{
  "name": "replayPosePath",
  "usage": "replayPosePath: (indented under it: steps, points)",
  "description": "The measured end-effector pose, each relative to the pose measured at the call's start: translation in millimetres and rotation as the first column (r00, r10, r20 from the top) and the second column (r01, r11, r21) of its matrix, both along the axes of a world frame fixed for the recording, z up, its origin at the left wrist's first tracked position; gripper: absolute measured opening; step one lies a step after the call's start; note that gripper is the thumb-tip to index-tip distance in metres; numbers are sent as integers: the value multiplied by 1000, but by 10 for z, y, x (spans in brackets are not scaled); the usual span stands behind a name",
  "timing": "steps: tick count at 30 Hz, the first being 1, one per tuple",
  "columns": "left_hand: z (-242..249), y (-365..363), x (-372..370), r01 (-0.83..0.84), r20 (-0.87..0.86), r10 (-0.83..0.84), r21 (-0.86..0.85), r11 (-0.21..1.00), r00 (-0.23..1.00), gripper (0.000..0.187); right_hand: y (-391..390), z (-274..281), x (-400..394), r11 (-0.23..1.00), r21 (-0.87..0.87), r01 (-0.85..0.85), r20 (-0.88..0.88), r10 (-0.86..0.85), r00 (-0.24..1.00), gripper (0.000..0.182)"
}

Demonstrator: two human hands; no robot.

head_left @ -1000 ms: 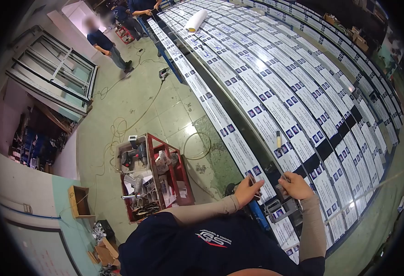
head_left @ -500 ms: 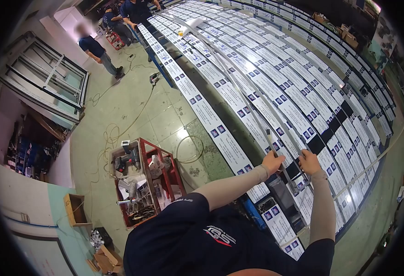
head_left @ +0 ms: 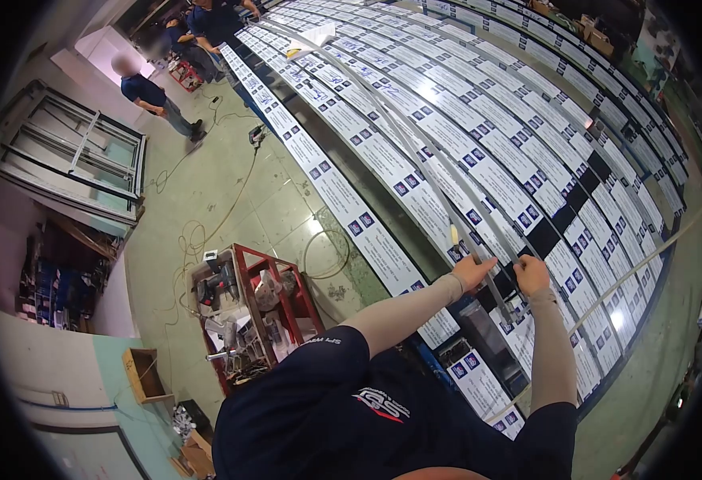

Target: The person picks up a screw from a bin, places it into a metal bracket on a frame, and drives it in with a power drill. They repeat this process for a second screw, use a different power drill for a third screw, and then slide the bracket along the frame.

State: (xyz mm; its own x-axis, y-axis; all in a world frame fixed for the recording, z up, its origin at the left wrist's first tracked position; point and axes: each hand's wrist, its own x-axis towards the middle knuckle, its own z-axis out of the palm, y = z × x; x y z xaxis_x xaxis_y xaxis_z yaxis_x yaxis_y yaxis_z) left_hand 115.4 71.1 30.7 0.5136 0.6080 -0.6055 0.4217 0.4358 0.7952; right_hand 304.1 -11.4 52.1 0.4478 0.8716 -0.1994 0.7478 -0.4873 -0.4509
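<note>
Two long, thin grey strips [head_left: 425,172] run from the far end of the profiles toward me and spread apart close to my hands. My left hand [head_left: 472,274] is closed around the near part of the left strip, thumb pointing right. The right strip's near part is pinched by my right hand [head_left: 532,276], a short way to the right. Below both hands lie long profiles [head_left: 399,254] covered in white film with blue printed squares. A small yellow-ended item [head_left: 454,234] shows just beyond my left hand.
A red cart [head_left: 243,260] with a drill and other tools stands on the left floor, near a coiled hose [head_left: 327,254]. One person [head_left: 145,92] stands far left; others are at the profiles' far end. Framed panels [head_left: 79,152] lean at the left wall.
The view has shifted slightly. Both hands still hold the strips, whose near ends between my hands have shifted. The yellow end of the small item now shows.
</note>
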Motion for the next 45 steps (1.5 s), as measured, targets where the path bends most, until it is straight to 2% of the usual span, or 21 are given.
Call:
replayPosePath:
  steps: [2, 4, 6, 9, 14, 16, 19, 20, 22, 25, 26, 28, 30, 32, 34, 38, 39, 40, 42, 44, 45]
  points:
    - [170, -35, -85, -20, 10, 20, 7, 1000, 1000, 67, -29, 103, -24, 998, -45, 35, 12, -35, 999, 22]
    - [35, -64, -276, -39, 24, 39, 12, 999, 999, 65, -107, 88, -41, 993, -94, 73, 22, -71, 997, 23]
    - [-64, -120, -545, -75, 70, 75, 2, 997, 995, 58, -262, -18, 27, 994, 53, 96, -62, -93, 994, 26]
    - [-15, -185, -1133, -138, 101, 143, -57, 989, 985, 45, -393, -75, 43, 979, 110, 170, -106, -159, 982, 26]
    - [-228, -393, -1904, -297, 13, 299, -77, 952, 954, 34, -486, -300, 115, 900, 329, 285, -166, -242, 956, 27]
    - [-294, -483, -2052, -332, -8, 334, -144, 932, 942, 35, -517, -353, 164, 905, 318, 284, -216, -222, 951, 30]
    - [-323, -596, -2124, -362, -53, 359, -216, 907, 932, 38, -574, -354, 246, 832, 200, 517, -643, -287, 710, 36]
    - [-324, -623, -2130, -364, -81, 355, -221, 905, 931, 40, -602, -355, 261, 833, 201, 515, -639, -287, 713, 36]
    - [-354, -652, -2095, -378, -80, 370, -252, 891, 926, 42, -643, -133, 137, 783, 141, 605, -762, -304, 571, 39]
    - [-378, -690, -2073, -380, -83, 373, -284, 880, 924, 44, -773, 87, -133, 725, 159, 670, -808, -294, 510, 42]
    - [-384, -673, -2053, -378, -80, 370, -276, 884, 925, 45, -842, 22, -139, 772, 176, 611, -759, -288, 584, 51]
    - [-457, -648, -2050, -398, -97, 386, -240, 885, 917, 50, -947, -79, -256, 781, 229, 581, -770, -220, 599, 59]
    - [-473, -641, -2040, -373, -95, 361, -231, 898, 928, 50, -1120, -26, -482, 688, 279, 669, -667, -363, 651, 66]
    - [-723, -578, -2147, -203, -29, 207, -357, 912, 978, 49, -1420, -124, -641, 547, 439, 713, -592, -421, 687, 55]
    - [-332, -692, -1960, -352, -99, 339, -315, 881, 936, 48, -1769, -53, -928, 480, 470, 741, -519, -528, 672, 40]
    - [-438, -795, -1963, -231, -78, 219, -433, 871, 973, 53, -2685, -173, -1294, 569, 398, 720, -344, -635, 692, 39]
    - [-418, -874, -1948, -194, -67, 184, -461, 866, 981, 55, -2912, -193, -1333, 648, 377, 662, -67, -694, 717, 42]
    - [-397, -962, -1929, -159, -57, 150, -488, 858, 987, 56, -3158, -224, -1354, 722, 323, 612, 216, -685, 696, 44]
    - [-376, -1136, -1900, -134, -69, 115, -513, 848, 991, 58, -3774, -374, -1319, 649, 165, 743, 472, -713, 518, 52]
    - [-373, -1292, -1841, -91, -20, 95, -554, 828, 995, 60, -4389, -490, -1191, 417, 99, 904, 408, -845, 345, 56]
    - [-350, -1397, -1800, -113, -27, 117, -544, 831, 993, 65, -4732, -636, -1113, 364, 134, 922, 430, -859, 277, 57]
